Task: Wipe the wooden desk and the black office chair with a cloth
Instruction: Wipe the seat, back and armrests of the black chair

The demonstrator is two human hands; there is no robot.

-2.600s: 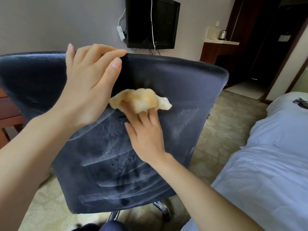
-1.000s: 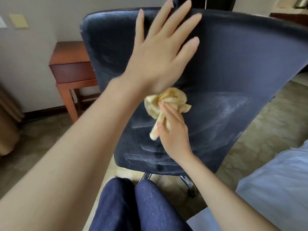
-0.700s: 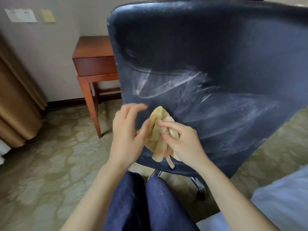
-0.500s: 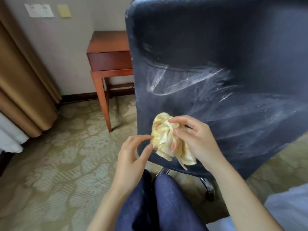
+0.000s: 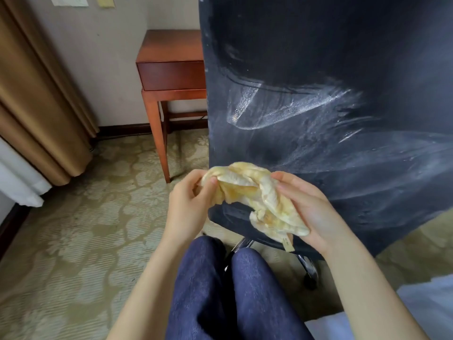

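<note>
The left hand (image 5: 187, 207) and right hand (image 5: 311, 212) each pinched the cloth (image 5: 255, 192), clear of the streaked chair (image 5: 318, 119) just beyond them, so the wiping seemed unfinished.

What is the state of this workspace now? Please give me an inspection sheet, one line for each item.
Surface: chair back faces the person, with whitish streaks across its middle.
Job's things: cloth, yellow and crumpled, held in front of the chair; desk behind the chair, against the wall.
Clutter: nothing seen.
Grippers: left hand and right hand both grip the cloth, one at each end.
Cables: nothing seen.
Surroundings: patterned carpet, curtain at left, bed at lower right, notes on the wall.
</note>
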